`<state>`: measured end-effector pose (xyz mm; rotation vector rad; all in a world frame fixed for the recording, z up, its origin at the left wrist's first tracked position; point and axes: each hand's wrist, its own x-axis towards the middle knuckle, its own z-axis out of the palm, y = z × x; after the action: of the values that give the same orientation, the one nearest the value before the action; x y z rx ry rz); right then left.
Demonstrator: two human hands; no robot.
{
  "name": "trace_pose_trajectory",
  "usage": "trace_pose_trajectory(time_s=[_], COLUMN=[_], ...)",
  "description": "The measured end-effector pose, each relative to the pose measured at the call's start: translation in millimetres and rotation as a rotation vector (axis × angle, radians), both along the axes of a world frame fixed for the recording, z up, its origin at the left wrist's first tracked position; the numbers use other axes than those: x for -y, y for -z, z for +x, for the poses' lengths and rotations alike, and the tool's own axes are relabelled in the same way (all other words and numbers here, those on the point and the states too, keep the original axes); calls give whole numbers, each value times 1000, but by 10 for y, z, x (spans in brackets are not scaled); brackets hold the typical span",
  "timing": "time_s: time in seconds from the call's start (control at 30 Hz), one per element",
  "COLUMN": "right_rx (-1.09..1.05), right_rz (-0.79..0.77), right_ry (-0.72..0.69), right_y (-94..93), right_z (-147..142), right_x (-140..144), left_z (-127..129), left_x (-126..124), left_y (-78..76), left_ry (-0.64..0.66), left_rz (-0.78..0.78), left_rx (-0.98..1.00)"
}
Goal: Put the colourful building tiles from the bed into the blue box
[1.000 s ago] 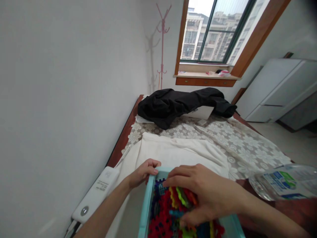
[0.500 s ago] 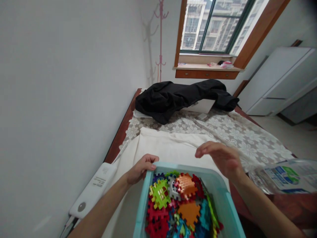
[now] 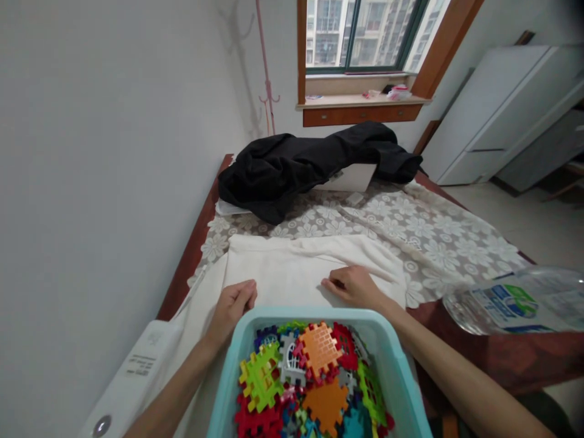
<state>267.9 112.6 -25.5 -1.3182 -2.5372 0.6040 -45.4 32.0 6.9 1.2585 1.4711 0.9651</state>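
Observation:
A light blue plastic bin (image 3: 314, 312) stands close in front of me, filled with colourful notched building pieces. On top lie an orange brick-patterned piece (image 3: 320, 348), a lime green piece (image 3: 261, 377) and a grey window-like piece (image 3: 291, 360). Just outside the bin's far left corner, my left hand (image 3: 235, 306) is closed in a loose fist. My right hand (image 3: 353, 286) rests beyond the far rim on a white cloth (image 3: 283, 261), its fingers curled in. Nothing shows in either hand, and both are apart from the pieces.
A clear plastic bottle (image 3: 515, 301) lies to the right. Black fabric (image 3: 314, 161) covers part of a white box-like object (image 3: 351, 177) at the back of the floral tablecloth (image 3: 433, 234). At the left, a white power strip-like device (image 3: 137, 371) lies by the wall.
My left hand has let go of the bin's corner and closed. My right hand has come down onto the cloth and curled its fingers. The view has shifted slightly.

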Motion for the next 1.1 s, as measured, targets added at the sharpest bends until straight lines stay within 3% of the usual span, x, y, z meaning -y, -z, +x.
trace_pose_trajectory(time_s=[0.17, 0.3, 0.4, 0.47, 0.57, 0.73, 0.87, 1.1], right_rx=[-67, -163, -213, -217, -212, -307, -291, -229], right_rz=[74, 152, 187, 201, 220, 227, 206, 191], right_ry=[-44, -102, -134, -140, -115, 0, 29, -78], right_y=[18, 47, 72, 93, 111, 83, 51, 65], right_z=[56, 67, 62, 61, 72, 126, 149, 155], right_x=[-4, -22, -31, -33, -36, -82, -113, -93], left_z=[76, 164, 259, 367, 597, 920, 924, 835], left_x=[-56, -182, -351, -503, -773, -1107, -1140, -1137], left_y=[100, 44, -51, -94, -79, 92, 165, 166], left_ry=[233, 351, 494, 540, 585, 596, 597, 622], left_rz=[-59, -27, 55, 189, 360, 464, 472, 467], left_rx=[-346, -652, -804, -867, -900, -869, -811, -721])
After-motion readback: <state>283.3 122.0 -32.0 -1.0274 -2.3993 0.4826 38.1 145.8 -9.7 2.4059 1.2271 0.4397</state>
